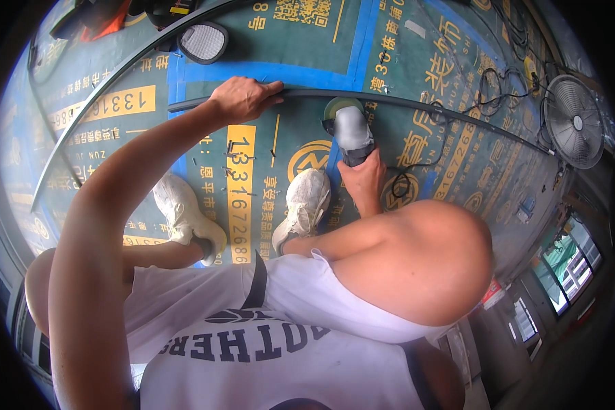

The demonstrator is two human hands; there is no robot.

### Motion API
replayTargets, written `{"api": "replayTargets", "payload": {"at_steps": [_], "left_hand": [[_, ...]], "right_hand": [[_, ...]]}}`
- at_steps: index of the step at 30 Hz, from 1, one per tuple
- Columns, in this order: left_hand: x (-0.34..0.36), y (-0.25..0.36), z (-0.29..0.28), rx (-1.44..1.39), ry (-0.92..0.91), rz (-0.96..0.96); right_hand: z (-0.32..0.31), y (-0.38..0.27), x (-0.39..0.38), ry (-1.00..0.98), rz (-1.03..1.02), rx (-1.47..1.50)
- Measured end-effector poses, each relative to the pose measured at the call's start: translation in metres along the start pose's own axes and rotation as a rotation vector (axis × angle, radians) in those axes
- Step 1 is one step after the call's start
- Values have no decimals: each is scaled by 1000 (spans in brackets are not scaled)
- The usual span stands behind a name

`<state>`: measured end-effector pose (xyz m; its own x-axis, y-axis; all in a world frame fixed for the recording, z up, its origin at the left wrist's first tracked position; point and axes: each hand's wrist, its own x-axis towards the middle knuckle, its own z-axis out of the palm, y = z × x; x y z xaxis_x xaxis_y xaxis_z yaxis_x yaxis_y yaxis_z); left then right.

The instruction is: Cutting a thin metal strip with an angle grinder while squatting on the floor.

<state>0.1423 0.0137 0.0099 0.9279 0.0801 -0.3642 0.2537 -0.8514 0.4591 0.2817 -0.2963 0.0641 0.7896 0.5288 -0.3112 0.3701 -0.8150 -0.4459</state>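
Observation:
My left hand [244,97] is closed on a long dark strip [436,104] lying crosswise over the printed green floor sheet [396,137] with blue tape. My right hand [362,167] grips a silver and black angle grinder [350,130], whose greenish disc sits beside or just under the strip; whether they touch I cannot tell. A black cord runs from the grinder to the right. Small dark offcuts [232,150] are scattered between my white shoes [304,198], and I am squatting over them.
A second long strip [116,74] crosses the upper left. Near it are a mesh pad [201,42] and several tools with orange and yellow parts [102,20]. At right stand a metal fan [574,121] and coiled cables [488,80]; windows [564,270] are at lower right.

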Motion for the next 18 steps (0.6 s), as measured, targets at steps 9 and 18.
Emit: {"api": "replayTargets", "payload": {"at_steps": [9,18], "left_hand": [[1,0,-2,-5,-27,3],[1,0,-4,-21,17,33]], "right_hand": [[3,2,0,23,-20,20],[7,11,2,11,-21,47]]}}
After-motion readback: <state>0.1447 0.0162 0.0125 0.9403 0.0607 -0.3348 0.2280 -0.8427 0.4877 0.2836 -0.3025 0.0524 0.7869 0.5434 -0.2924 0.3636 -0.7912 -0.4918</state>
